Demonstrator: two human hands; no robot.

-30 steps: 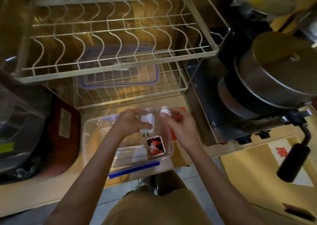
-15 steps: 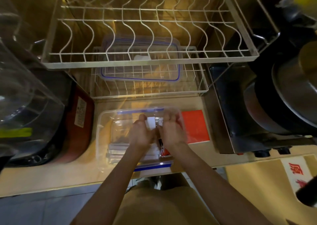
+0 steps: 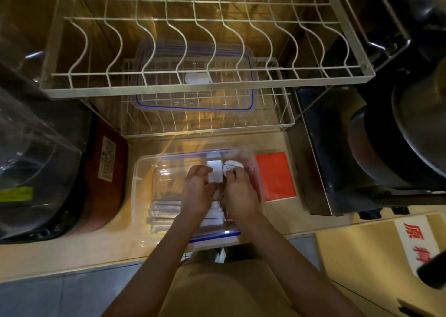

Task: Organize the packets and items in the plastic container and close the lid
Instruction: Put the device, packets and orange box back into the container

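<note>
A clear plastic container (image 3: 142, 191) with blue clips stands open on the counter's front edge. Both hands are inside it. My left hand (image 3: 196, 192) holds a white charger plug (image 3: 214, 174) near the far wall. My right hand (image 3: 240, 196) grips a round white item (image 3: 231, 168) right beside the plug. Several long silvery packets (image 3: 164, 211) lie flat along the container's near left side, with white packets (image 3: 216, 214) partly hidden under my hands. The container's lid (image 3: 193, 80), clear with a blue seal, lies in the lower wire rack behind.
A two-tier wire dish rack (image 3: 205, 85) overhangs the counter behind the container. A red card (image 3: 276, 175) lies right of the container. A dark red appliance (image 3: 106, 184) stands at the left, a steel stove with pots (image 3: 386, 147) at the right.
Both hands have lowered the white plug and the round white item down into the container's far right part. The camera view tilted down and shifted right.
</note>
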